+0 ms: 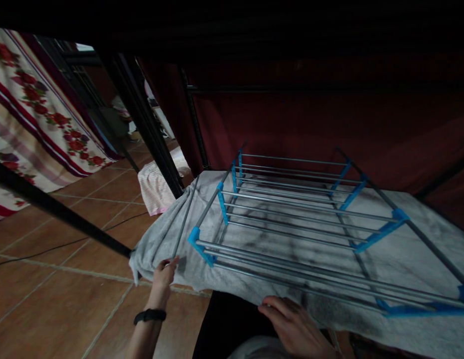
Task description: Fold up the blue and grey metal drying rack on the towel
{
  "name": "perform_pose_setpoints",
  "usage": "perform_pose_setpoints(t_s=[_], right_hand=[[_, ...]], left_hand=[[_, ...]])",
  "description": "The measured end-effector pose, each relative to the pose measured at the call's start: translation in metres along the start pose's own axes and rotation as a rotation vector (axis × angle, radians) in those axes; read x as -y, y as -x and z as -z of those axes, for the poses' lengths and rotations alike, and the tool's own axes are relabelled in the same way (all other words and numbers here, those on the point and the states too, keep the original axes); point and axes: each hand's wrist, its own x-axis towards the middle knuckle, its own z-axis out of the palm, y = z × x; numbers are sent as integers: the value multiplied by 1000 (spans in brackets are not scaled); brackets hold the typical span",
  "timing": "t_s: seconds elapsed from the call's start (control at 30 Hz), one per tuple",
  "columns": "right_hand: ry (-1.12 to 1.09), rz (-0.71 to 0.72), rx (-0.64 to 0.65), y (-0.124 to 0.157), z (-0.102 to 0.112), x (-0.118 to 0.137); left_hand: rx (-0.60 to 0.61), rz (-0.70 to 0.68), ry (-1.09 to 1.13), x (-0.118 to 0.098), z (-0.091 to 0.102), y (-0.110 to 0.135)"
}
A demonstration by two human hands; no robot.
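Observation:
A partly built rack (287, 227) of grey metal tubes and blue plastic connectors lies on a grey blanket (284, 279). To its left, one loose metal rod (186, 219) runs lengthwise along the blanket. My left hand (165, 273), with a dark band at the wrist, is closed around the rod's near end. In front of the rack's near tubes, above my lap, is my right hand (293, 324). Its fingers are curled with thumb and forefinger together; whatever they may hold is too small or hidden to name.
Dark metal posts (142, 119) and a slanting bar (63, 214) frame the left side. Dark red cloth (310, 124) hangs behind the rack. A flowered cloth (41, 114) hangs at far left over a tiled floor (78, 284), where a thin cable (67, 244) lies.

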Motion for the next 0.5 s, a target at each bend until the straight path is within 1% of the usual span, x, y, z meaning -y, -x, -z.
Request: perform_pose_setpoints(t_s=[0.1, 0.2, 0.27, 0.37, 0.43, 0.5], right_hand=[[-110, 13, -12, -8, 3, 7], [-248, 53, -44, -19, 8, 18], [-318, 87, -71, -28, 12, 28], [-384, 112, -99, -42, 18, 43], [-416, 109, -108, -50, 22, 54], [-435, 101, -114, -58, 25, 65]], left_hand=[[116, 114, 404, 11, -6, 41], [210, 143, 608, 26, -18, 84], [261, 144, 618, 35, -29, 111], [348, 80, 511, 41, -44, 146], [415, 21, 442, 36, -51, 164], [458, -35, 393, 26, -57, 179]])
